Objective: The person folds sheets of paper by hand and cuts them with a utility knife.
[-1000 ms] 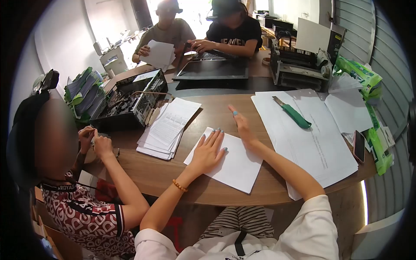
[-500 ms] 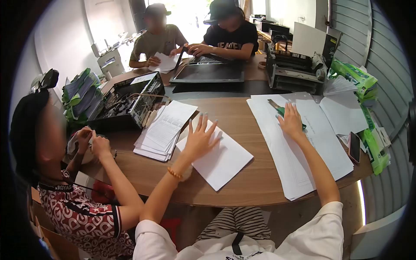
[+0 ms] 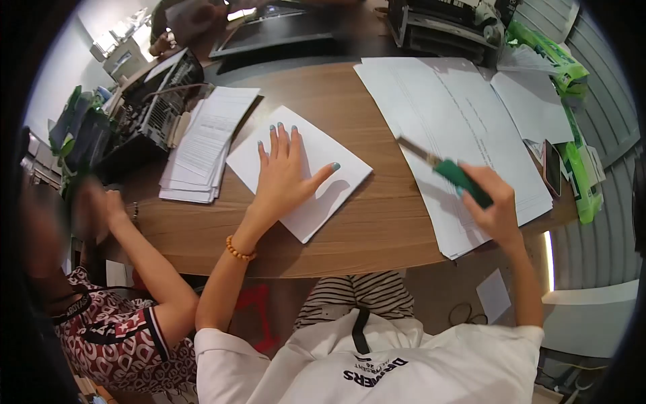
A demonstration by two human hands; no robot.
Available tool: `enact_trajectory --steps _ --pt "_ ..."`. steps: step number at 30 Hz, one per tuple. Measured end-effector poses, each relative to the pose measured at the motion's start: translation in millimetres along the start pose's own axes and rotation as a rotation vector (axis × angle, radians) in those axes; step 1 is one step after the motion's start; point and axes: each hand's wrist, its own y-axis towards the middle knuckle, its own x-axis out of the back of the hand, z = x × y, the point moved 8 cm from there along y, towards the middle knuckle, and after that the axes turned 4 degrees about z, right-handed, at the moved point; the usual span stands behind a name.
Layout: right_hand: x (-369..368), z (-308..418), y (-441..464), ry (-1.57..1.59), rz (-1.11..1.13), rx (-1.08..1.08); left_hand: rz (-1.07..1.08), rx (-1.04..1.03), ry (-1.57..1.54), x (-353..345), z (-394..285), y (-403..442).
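Observation:
My left hand [image 3: 282,176] lies spread on a white sheet or stack of paper [image 3: 323,205], with its thumb stretched out to the right. A beaded bracelet circles that wrist. My right hand [image 3: 493,202] is closed around the green handle of a knife [image 3: 464,183]. Its narrow blade points up and left, over the left edge of the large white sheets [image 3: 431,87]. Handwritten or printed lines run down those sheets.
Several printed papers [image 3: 214,128] lie beside an opened computer case [image 3: 151,108] at left. A printer-like machine [image 3: 444,34], a phone [image 3: 552,168] and green packaging [image 3: 587,195] are at right. A co-worker's arm [image 3: 151,256] rests close by my left arm.
My right hand has taken hold of the knife and lifted it off the large sheets. My left hand stays on the white paper. The view has tilted downward.

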Motion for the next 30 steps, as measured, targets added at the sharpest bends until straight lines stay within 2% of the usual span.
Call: enact_trajectory --steps 4,6,8,10,30 --pt "-8 19 -28 -0.039 0.105 0.022 0.102 0.008 0.040 -7 -17 -3" --pt "-16 31 -27 -0.067 0.127 0.122 0.049 -0.020 0.059 -5 -18 0" --pt "-21 35 -21 -0.081 0.114 0.137 0.061 -0.016 0.060 -8 -17 2" --pt "-27 35 -16 -0.049 0.124 0.136 -0.049 -0.061 0.037 -4 -18 2" --pt "-56 29 6 -0.154 0.133 0.134 -0.044 -0.065 0.152 -15 -23 -3"
